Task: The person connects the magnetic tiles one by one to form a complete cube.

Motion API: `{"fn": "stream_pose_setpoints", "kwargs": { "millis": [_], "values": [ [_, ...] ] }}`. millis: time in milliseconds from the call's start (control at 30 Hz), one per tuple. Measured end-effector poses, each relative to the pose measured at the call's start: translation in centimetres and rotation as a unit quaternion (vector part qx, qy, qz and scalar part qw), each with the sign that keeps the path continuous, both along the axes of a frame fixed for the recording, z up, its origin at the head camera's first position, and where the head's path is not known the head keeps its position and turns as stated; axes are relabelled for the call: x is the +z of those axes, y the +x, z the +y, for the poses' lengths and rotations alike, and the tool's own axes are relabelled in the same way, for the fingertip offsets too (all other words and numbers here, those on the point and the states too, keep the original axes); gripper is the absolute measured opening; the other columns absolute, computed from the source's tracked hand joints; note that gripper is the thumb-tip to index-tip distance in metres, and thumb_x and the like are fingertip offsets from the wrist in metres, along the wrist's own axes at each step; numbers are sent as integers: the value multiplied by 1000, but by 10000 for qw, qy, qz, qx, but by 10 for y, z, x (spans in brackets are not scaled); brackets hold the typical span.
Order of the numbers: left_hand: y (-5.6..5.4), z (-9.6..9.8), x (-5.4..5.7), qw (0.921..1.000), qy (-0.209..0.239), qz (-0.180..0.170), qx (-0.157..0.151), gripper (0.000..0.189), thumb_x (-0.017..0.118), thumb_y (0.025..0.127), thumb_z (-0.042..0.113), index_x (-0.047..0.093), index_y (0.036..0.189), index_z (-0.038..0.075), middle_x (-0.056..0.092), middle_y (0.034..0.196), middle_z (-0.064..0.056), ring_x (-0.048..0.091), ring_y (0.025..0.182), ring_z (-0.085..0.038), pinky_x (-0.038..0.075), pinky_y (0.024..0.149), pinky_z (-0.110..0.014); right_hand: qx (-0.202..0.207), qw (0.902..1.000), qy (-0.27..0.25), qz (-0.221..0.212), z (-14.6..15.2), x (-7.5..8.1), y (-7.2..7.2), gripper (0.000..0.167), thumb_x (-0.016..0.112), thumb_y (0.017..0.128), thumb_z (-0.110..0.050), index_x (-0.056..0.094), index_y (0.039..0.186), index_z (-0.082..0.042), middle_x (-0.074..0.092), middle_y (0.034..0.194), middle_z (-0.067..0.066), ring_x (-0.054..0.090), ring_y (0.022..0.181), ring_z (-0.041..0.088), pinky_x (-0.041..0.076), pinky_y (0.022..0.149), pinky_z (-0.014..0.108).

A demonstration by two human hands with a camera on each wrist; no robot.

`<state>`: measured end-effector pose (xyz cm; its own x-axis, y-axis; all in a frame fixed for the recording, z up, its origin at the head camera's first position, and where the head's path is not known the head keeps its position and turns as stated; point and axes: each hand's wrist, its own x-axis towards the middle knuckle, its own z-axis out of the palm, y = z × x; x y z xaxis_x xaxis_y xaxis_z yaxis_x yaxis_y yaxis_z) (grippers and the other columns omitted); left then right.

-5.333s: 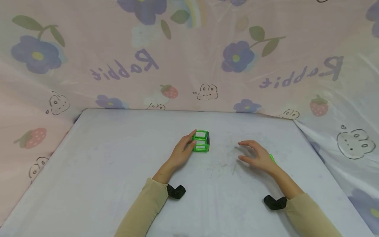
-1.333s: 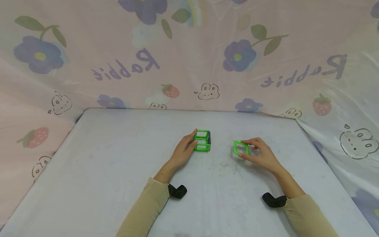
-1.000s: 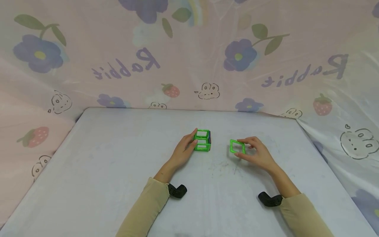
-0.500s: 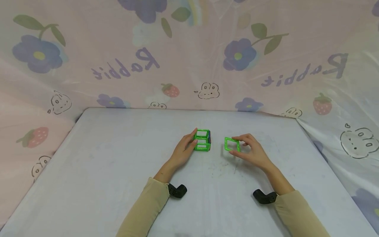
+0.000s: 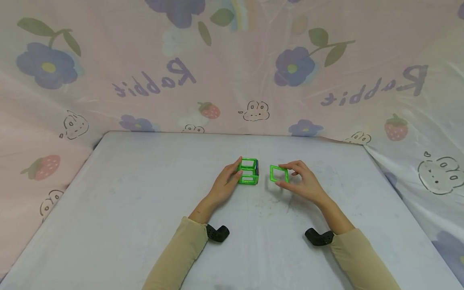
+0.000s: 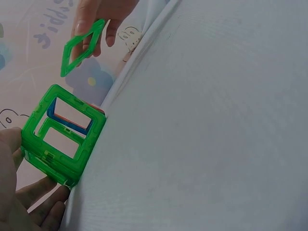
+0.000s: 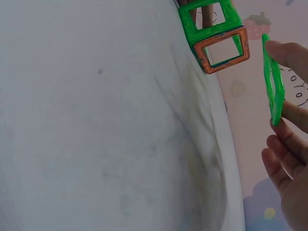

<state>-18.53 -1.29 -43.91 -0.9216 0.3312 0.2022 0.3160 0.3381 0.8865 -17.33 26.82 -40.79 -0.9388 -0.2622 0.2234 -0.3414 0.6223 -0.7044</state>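
A small box of green magnetic tiles (image 5: 248,176) stands on the table in the middle of the head view. My left hand (image 5: 219,187) holds it from the left, thumb near its front and fingers behind. On its right side, a blue strip shows in the head view, and an orange magnetic tile (image 7: 208,65) appears in the right wrist view. My right hand (image 5: 304,183) pinches a single green square magnetic tile (image 5: 271,173) between thumb and fingers. That tile is tilted up, a short gap to the right of the box, apparently above the table.
A white cloth covers the table (image 5: 145,181). Behind it hangs a pink curtain (image 5: 224,68) printed with flowers and rabbits, which also runs down both sides. Black wrist devices (image 5: 217,233) sit at both cuffs. Faint dark marks lie on the cloth below the tile.
My right hand, bare-fingered at first with a green piece lying beside it, now has a green tile and has carried it leftward, closer to the box. The left hand and box stay put.
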Motion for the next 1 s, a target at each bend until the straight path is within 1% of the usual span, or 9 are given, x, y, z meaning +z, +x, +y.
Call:
{"fn": "stream_pose_setpoints", "kwargs": {
  "millis": [133, 267, 533, 833, 1000],
  "values": [
    [0, 0, 0, 10000, -53, 77, 22, 51, 43, 103, 28, 30, 152, 19, 44, 143, -16, 42, 133, -31, 29, 111, -51, 78, 10000, -32, 41, -2, 2, -3, 51, 81, 77, -23, 64, 124, -13, 53, 116, 8, 50, 111, 26, 42, 91, 49],
    [1, 0, 0, 9999, -80, 76, 18, 52, 43, 103, 29, 29, 152, 19, 45, 143, -15, 41, 133, -31, 29, 112, -50, 150, 9999, -49, 52, -6, 4, -4, 51, 81, 77, -24, 64, 124, -13, 53, 115, 8, 49, 110, 24, 42, 91, 51],
    [1, 0, 0, 9999, -91, 39, 20, 52, 43, 103, 29, 29, 152, 20, 45, 142, -15, 41, 134, -31, 29, 112, -51, 219, 9997, -83, 36, -13, 8, -6, 53, 81, 77, -23, 63, 125, -12, 52, 116, 9, 49, 112, 30, 41, 91, 52],
    [2, -1, 1, 10000, -76, 44, 7, 52, 44, 103, 27, 29, 152, 19, 45, 142, -15, 40, 135, -30, 28, 112, -50, 308, 9995, -96, -9, -22, 11, -12, 54, 81, 77, -26, 63, 126, -13, 51, 117, 9, 48, 113, 30, 41, 93, 52],
    [1, -1, 1, 10000, -81, 44, 11, 52, 44, 103, 28, 29, 152, 20, 45, 143, -15, 40, 134, -30, 28, 112, -50, 356, 9993, -112, 57, -27, 12, -16, 53, 82, 77, -26, 63, 125, -12, 51, 117, 8, 48, 113, 29, 42, 92, 52]
  ]
}}
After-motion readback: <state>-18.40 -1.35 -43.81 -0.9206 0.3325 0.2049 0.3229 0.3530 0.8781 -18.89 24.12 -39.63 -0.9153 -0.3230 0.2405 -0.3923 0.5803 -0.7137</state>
